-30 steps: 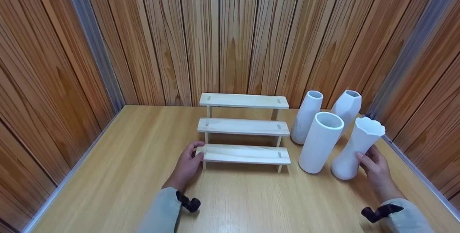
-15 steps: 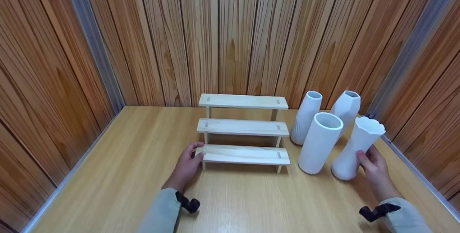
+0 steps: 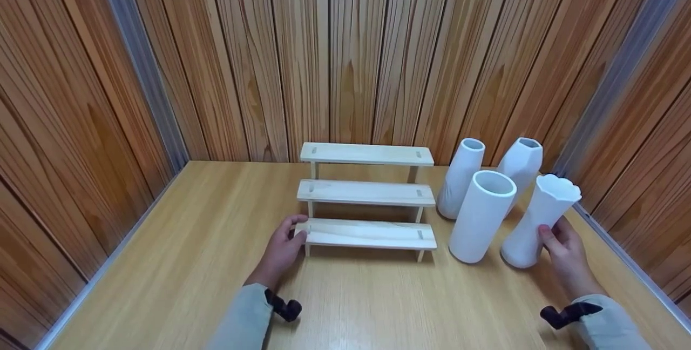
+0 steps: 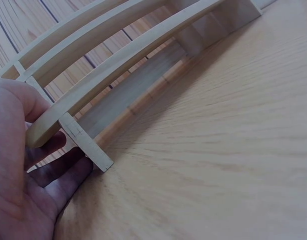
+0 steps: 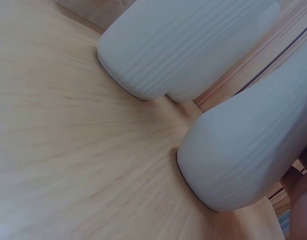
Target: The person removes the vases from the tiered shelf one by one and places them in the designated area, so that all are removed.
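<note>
A three-tier wooden stand (image 3: 367, 193) rises in steps at the middle of the table. My left hand (image 3: 279, 247) grips the left end of its lowest board; in the left wrist view the thumb lies over the board (image 4: 123, 55) and the fingers are below it, beside the leg. At the right, my right hand (image 3: 567, 255) holds a white vase with a scalloped rim (image 3: 534, 226) round its waist, thumb in front, the other fingers mostly hidden behind. The vase's lower body (image 5: 233, 155) fills the right of the right wrist view, close to the tabletop.
A white cylindrical vase (image 3: 480, 220) stands left of the held one. Behind are a slim tapering vase (image 3: 459, 182) and a faceted vase (image 3: 519, 163). Wood-panelled walls (image 3: 351, 58) bound the wooden table (image 3: 205, 220) at the back and both sides.
The scalloped vase has shifted very slightly up in the head view, with the right hand still holding it. The left hand keeps its grip on the stand, which stays in place.
</note>
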`<action>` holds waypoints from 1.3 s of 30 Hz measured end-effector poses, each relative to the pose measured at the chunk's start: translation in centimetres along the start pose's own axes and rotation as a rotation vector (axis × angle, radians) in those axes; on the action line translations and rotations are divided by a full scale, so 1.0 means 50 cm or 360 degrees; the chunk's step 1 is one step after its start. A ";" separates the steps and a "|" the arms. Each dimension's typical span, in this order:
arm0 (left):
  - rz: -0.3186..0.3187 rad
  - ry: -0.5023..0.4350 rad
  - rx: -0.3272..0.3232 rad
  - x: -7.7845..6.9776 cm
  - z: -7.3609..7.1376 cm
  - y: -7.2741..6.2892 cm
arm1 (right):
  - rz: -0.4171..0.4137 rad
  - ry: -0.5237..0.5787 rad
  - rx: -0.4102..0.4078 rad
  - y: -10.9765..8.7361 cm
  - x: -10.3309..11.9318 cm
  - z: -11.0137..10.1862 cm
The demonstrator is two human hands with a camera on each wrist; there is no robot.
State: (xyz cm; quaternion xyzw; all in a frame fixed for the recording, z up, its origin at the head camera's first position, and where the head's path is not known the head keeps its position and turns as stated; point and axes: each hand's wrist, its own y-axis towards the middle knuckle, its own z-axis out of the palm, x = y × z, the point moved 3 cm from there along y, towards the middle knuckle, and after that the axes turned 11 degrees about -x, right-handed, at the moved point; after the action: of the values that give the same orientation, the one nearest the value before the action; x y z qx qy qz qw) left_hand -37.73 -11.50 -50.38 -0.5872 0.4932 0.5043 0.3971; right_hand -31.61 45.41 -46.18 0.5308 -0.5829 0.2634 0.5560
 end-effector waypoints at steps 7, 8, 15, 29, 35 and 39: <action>0.0022 -0.0016 0.0003 -0.002 0.003 -0.002 | 0.0050 0.0006 0.0002 0.012 -0.003 -0.010; 0.0026 -0.0011 0.0001 -0.002 0.002 -0.003 | 0.0054 -0.0001 -0.0003 0.013 -0.004 -0.010; 0.0009 0.0012 -0.0006 -0.002 0.005 -0.001 | 0.0024 -0.0023 -0.0049 0.022 -0.014 -0.017; 0.0092 0.0347 0.0083 -0.034 -0.039 -0.002 | -0.0185 0.0238 -0.0177 0.039 0.096 -0.062; 0.0447 0.0865 0.0023 -0.144 -0.124 0.003 | -0.0376 -0.0408 -0.0247 0.077 0.239 -0.087; 0.0571 0.1186 -0.0058 -0.227 -0.154 0.007 | -0.0472 -0.0719 -0.0144 0.092 0.328 -0.049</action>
State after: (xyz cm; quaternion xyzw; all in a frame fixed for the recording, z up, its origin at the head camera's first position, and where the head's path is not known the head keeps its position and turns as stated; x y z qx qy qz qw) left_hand -36.58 -16.95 -37.83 -0.6413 0.6887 0.3270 0.0865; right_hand -31.93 43.64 -29.08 0.6303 -0.6191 0.0276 0.4676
